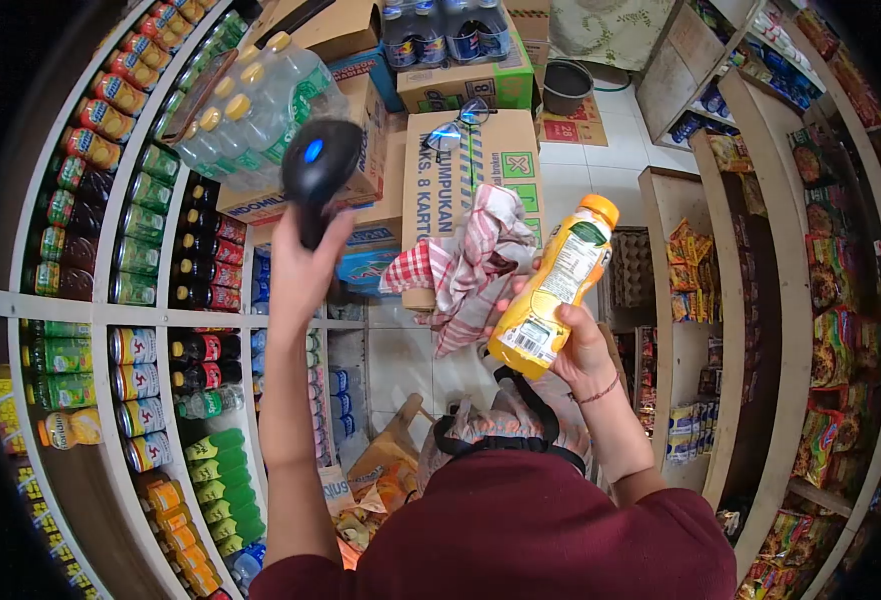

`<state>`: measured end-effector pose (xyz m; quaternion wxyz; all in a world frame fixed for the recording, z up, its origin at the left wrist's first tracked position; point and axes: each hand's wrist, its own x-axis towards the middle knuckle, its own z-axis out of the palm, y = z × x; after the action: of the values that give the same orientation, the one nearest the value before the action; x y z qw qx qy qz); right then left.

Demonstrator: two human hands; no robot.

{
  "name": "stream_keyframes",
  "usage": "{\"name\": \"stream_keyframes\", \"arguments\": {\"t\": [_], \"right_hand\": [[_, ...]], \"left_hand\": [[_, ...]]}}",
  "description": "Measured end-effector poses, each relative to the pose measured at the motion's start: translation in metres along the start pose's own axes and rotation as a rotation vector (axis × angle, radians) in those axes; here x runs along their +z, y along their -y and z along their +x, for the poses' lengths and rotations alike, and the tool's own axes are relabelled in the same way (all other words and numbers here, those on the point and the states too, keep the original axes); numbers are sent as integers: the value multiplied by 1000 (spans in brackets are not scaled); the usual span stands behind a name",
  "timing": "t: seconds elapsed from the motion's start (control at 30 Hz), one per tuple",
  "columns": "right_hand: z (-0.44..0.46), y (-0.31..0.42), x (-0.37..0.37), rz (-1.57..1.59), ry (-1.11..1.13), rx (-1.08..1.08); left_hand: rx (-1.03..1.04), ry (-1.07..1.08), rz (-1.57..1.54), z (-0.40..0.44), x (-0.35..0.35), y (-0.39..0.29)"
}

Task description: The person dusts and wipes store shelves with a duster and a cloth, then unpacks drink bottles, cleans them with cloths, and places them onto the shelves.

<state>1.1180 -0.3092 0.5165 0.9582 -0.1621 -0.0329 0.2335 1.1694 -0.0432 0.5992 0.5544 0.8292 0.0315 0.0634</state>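
My left hand [306, 258] is wrapped round the handle of a black handheld barcode scanner [321, 165] with a blue light on its head. Tilted in my right hand [586, 345] is a yellow juice bottle [556, 285] with an orange cap. Its label side, with a printed barcode near the bottom, faces up toward me. Scanner and bottle are well apart. Between them, a crumpled red-and-white checked cloth [471, 255] lies over the front of a cardboard box [426, 150]. A pair of glasses [461, 125] rests on that box.
Shelves of bottles and cans [141, 235] line the left side. At the right, a wooden rack [691, 390] and shelves hold snack packets [829, 370]. Clear bottles with yellow caps [251, 110] and wrapped dark bottles [446, 35] stand on boxes ahead. A dark bucket [567, 85] sits beyond.
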Motion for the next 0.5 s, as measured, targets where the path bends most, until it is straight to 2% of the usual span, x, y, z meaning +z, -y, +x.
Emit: {"name": "stream_keyframes", "arguments": {"t": [0.03,0.1,0.17,0.33,0.43,0.5], "right_hand": [[2,2,2,-42,4,-20],[8,6,8,-159,7,-60],[11,11,15,-233,27,-89],[21,11,24,-320,100,-128],[25,9,29,-323,112,-117],[28,7,31,-308,124,-112]], "left_hand": [[-140,24,-145,-21,-7,0],[-176,120,-194,-75,-11,-3],[-364,329,-159,-116,-9,-17],[-311,527,-172,-162,-1,-28],[-208,580,-188,-165,0,-37],[-225,600,-171,-165,-2,-45]]}}
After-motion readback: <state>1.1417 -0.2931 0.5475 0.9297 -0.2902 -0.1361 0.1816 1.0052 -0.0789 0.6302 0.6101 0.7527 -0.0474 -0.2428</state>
